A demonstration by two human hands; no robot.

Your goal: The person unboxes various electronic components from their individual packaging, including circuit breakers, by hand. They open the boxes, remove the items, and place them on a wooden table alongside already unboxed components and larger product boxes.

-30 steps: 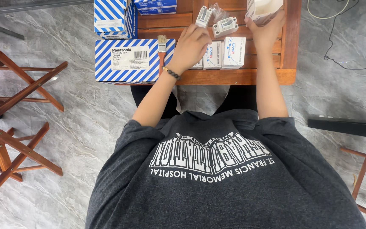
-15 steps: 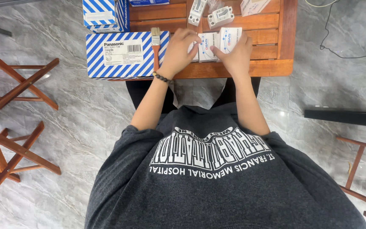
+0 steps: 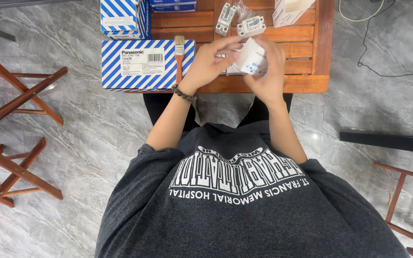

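The wooden worktop [image 3: 307, 83] lies far from you, beyond your knees, with grey marble floor [image 3: 87, 138] around it and folding wooden chairs [image 3: 10, 110] off to the left. On the worktop's left end sits a long blue-and-white striped carton [image 3: 139, 67], with a second striped carton [image 3: 120, 16] farther back. A small brush [image 3: 179, 52] rests against the long carton's right end. Two white switch parts [image 3: 237, 21] lie side by side at the far middle, and an opened white packet [image 3: 288, 9] stands to their right.

Both your hands are raised just above the near edge of the worktop, closed on one small white box [image 3: 253, 57]. Your left hand [image 3: 209, 64] comes in from the left, fingertips pinching the box's left and top edges. Your right hand [image 3: 268, 71] cups it from the right and from below, fingers wrapped behind it.

The box looks like thin card, so judge it light and easily dented; its surface seems smooth and could slip under a loose pinch. Hold it by the edges and corners, where card is stiffest, rather than pressing the broad faces. Whether anything is inside you cannot tell from here.
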